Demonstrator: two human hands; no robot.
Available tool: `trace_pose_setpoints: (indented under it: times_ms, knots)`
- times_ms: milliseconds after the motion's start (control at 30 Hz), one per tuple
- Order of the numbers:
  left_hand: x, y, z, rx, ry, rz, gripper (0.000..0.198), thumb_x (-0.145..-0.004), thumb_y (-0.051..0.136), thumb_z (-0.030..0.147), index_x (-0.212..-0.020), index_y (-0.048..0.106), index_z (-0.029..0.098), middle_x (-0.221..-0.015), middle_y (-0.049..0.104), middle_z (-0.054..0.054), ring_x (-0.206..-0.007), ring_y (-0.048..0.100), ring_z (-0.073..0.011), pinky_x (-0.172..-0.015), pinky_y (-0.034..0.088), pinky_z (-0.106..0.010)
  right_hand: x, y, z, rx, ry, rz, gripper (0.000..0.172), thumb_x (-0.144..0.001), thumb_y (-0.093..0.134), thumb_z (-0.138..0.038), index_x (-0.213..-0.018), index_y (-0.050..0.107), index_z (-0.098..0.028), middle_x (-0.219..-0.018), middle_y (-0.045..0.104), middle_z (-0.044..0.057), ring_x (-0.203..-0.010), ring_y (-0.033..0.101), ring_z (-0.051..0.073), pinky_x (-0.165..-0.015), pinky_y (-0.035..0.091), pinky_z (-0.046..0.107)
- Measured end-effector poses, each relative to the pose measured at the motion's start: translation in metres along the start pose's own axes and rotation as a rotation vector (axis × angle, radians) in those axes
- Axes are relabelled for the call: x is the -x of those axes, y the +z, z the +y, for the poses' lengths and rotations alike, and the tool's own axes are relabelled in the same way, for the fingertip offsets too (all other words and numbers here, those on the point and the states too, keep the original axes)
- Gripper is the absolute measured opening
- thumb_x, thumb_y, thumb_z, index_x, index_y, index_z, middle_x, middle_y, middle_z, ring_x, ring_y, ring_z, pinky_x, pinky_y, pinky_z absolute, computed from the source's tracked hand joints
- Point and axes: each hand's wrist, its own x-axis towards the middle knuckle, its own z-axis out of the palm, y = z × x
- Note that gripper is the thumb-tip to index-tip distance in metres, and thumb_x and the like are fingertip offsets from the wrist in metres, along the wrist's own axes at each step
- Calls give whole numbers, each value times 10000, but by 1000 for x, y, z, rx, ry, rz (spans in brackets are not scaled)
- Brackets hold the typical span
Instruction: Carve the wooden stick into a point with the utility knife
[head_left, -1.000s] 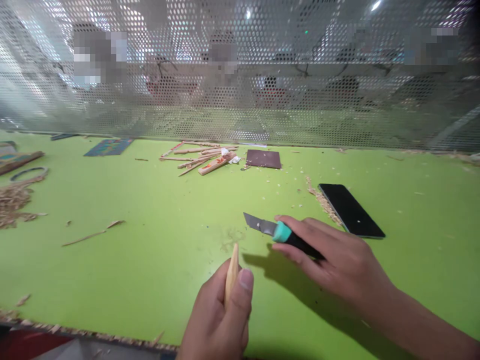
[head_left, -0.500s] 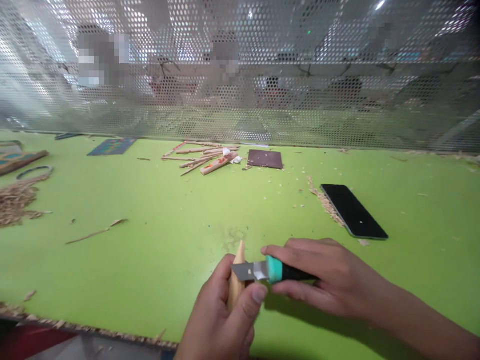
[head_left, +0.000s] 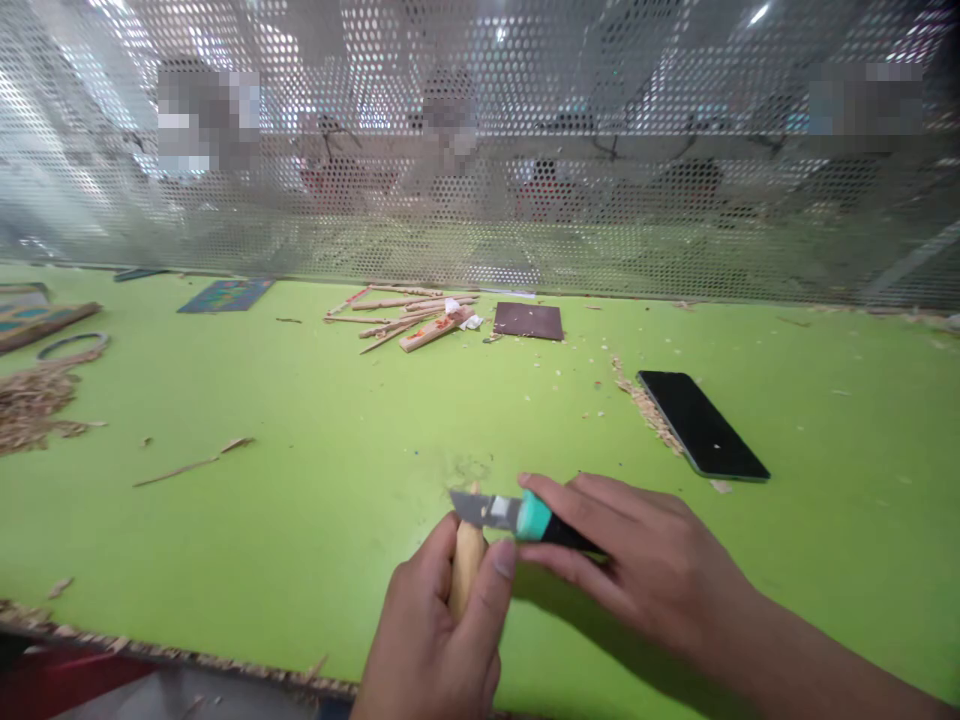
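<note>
My left hand (head_left: 442,620) is wrapped round a pale piece of wood (head_left: 466,565) near the bottom middle, its narrow end pointing away from me. My right hand (head_left: 637,560) grips a knife (head_left: 534,515) with a teal and black handle. The knife's wide grey blade lies across the upper end of the wood and covers part of its tip. My left thumb rests beside the wood, just below the blade.
A black phone (head_left: 703,425) lies at the right beside wood shavings. Thin sticks (head_left: 397,318) and a dark brown square (head_left: 528,320) are farther back. Shavings (head_left: 34,405) are heaped at the left. A perforated metal screen (head_left: 480,230) stands behind the green table (head_left: 300,540).
The knife and my right hand have moved slightly left and away from me, so the blade is now nearer the wood's tip. My left hand has shifted slightly left.
</note>
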Motion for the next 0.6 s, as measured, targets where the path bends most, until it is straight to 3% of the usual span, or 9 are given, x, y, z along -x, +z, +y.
trace_pose_setpoints:
  times_ms: [100,233,400,600]
  knots:
    - [1,0,-2,66,-65,-35,499,-987,628,688,-931,592,194,-669,457,44,-576,392,-110,-512,303,-218,0,0,9,-9,94,86,380,-1117,543,-476,-1306,697,-185,-935,788,79,-761,747,215,-669,573,330]
    - [0,-2,-5,408,-159,-184,462,-1022,579,680,-1014,565,218,-708,443,74,-461,301,-53,-415,257,-180,-3,-4,19,-76,220,175,304,-1090,595,-416,-1284,725,-222,-1122,814,110,-959,786,275,-751,631,358]
    - [-4,-7,-6,439,-91,-239,407,-1031,641,589,-1115,558,199,-809,630,32,-516,603,-79,-524,490,-198,-10,-5,23,-170,337,13,322,-1074,594,-399,-1303,741,-226,-1186,813,117,-1014,797,291,-787,662,390]
    - [-8,-9,-8,413,-106,-273,404,-1037,653,566,-1122,541,188,-839,685,16,-588,717,-111,-588,531,-212,-8,-3,25,-107,339,59,331,-1037,661,-447,-1276,744,-234,-1195,815,129,-1010,801,319,-761,674,418]
